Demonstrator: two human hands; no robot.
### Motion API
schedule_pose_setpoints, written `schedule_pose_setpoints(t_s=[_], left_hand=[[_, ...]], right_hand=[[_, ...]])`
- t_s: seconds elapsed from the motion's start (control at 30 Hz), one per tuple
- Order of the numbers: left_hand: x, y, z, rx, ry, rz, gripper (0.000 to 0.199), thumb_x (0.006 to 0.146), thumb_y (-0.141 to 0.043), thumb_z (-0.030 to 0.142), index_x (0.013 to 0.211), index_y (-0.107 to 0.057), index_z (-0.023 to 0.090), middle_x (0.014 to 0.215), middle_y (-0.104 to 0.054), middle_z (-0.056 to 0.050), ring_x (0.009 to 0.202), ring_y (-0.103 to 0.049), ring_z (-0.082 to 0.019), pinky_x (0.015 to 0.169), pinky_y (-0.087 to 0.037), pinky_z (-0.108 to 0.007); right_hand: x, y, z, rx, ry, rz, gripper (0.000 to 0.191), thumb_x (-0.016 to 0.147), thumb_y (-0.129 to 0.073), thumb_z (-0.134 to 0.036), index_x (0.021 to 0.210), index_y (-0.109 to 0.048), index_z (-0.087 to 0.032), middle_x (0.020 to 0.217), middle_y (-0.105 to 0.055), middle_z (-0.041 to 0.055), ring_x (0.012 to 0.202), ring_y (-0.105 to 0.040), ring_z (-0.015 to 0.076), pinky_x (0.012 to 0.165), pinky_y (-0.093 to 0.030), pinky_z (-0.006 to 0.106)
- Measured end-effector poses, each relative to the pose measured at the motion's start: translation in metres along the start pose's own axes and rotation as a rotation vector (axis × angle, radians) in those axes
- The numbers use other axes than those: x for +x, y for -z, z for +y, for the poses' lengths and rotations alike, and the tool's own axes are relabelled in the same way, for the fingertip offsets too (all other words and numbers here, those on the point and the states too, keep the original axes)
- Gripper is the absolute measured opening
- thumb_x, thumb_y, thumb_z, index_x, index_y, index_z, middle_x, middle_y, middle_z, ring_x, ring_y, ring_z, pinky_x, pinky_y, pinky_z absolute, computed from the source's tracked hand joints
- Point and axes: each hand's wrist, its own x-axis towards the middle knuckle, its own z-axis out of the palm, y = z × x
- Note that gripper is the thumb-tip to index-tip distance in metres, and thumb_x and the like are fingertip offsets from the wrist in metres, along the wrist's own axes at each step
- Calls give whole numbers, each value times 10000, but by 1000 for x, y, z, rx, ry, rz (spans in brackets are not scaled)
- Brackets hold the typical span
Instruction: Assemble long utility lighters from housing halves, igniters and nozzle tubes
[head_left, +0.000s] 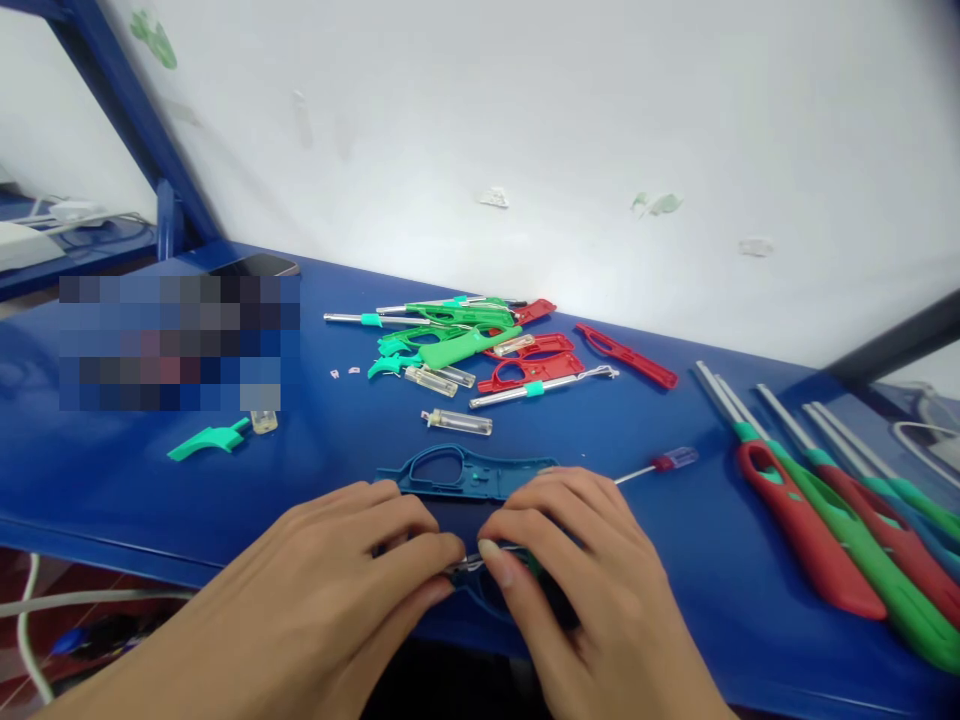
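Note:
At the table's near edge, my left hand (pixel 367 550) and my right hand (pixel 577 560) are closed in pinches, fingertips almost meeting. Between them shows part of a blue lighter casing (pixel 484 592) with thin silvery wire or metal in it; my fingers cover the rest. Just beyond lies the other blue casing half (pixel 495 478), its inside facing up, close to my right knuckles. A clear fuel tank (pixel 461 423) rests behind that. To the right of my right hand is a screwdriver (pixel 671 460) with a red and clear handle.
Green casings (pixel 469 345), red casings (pixel 532 370), metal tubes (pixel 555 385) and fuel tanks are heaped by the wall. Several whole long-nosed lighters (pixel 810 530) lie at right. A turquoise trigger piece (pixel 210 438) and a phone (pixel 262 265) are at left, beside a blurred patch.

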Motion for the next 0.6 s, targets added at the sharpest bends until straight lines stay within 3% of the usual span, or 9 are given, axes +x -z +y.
schedule_pose_setpoints(t_s=[0.3,0.47,0.6], left_hand=[[-3,-3,0,-10,17,-1,247,1068,-469,115,1010,-662,259,969,-694,-15,754,-629,-180,716,-515,-300],[-8,-7,-3,97,-47,10,394,958,-432,-4,1114,-683,257,949,-698,-24,749,-637,-189,758,-533,-325],[-3,-8,-4,136,-23,29,280,1013,-566,145,1208,-729,263,982,-709,-53,811,-669,-191,815,-589,-309]], right_hand=[[1,1,2,-21,20,-34,125,1060,-622,-154,986,-699,-218,956,-737,-8,914,-633,184,931,-447,382],[2,1,2,-33,4,-3,140,1059,-620,-151,981,-714,-220,968,-757,-7,913,-652,184,925,-464,383],[4,3,0,-41,-29,110,169,1059,-590,-146,979,-716,-225,941,-767,-13,865,-685,160,860,-504,339]])
